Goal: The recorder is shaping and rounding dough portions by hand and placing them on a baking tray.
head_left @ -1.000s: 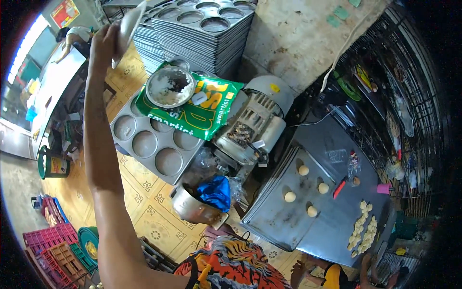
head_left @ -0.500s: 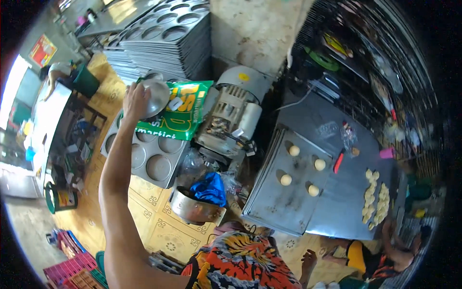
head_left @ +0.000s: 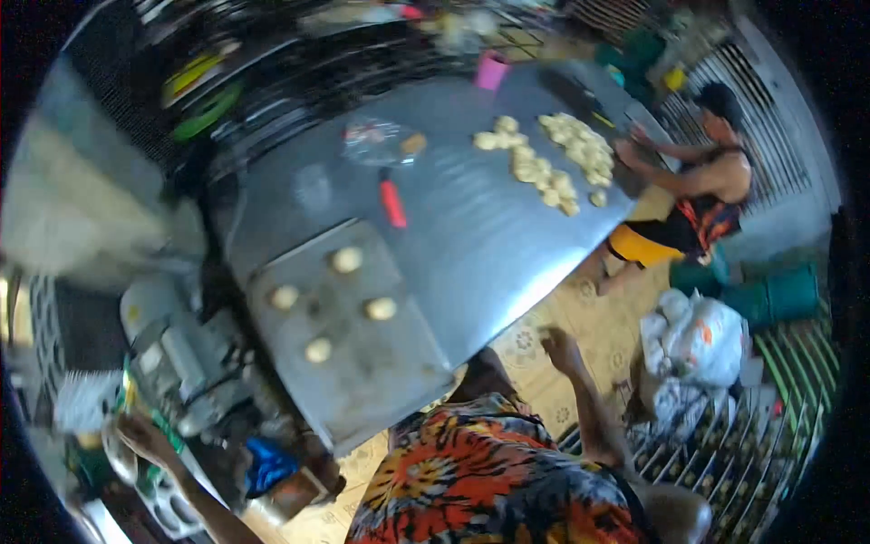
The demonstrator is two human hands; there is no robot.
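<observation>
Tray (head_left: 376, 363) holds four dough balls (head_left: 346, 260), left hand (head_left: 147, 439) at bowl (head_left: 118, 458), grip unclear, right hand (head_left: 563, 352) empty, fingers half-curled

tray (head_left: 367, 376) lay on near left corner of bench (head_left: 467, 245), four dough balls (head_left: 345, 260) on it. handled tool (head_left: 392, 201) lay just past tray's far right corner; plastic bag (head_left: 367, 145) behind tool. cup (head_left: 491, 71) stood at far edge, right of bag. dough pieces (head_left: 527, 166) lay in two rows along right edge, co-worker (head_left: 716, 181) just beyond. machine (head_left: 177, 340) stood left of tray; bowl (head_left: 116, 453) before machine, at left hand (head_left: 145, 440).
</observation>
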